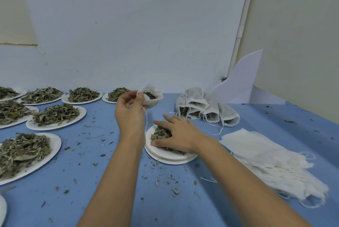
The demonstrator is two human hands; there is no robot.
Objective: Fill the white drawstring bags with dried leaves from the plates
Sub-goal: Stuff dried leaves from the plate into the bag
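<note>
My left hand holds a white drawstring bag up above the table, thumb pinching its rim. The bag's mouth is open with dried leaves inside, and its string hangs down. My right hand lies over the pile of dried leaves on a stack of white plates in front of me, fingers spread over the leaves. Whether it grasps any leaves is hidden under the palm.
Several white plates heaped with dried leaves cover the left of the blue table. Filled bags lie piled at the back right. A stack of flat empty bags lies at right. Leaf crumbs are scattered around.
</note>
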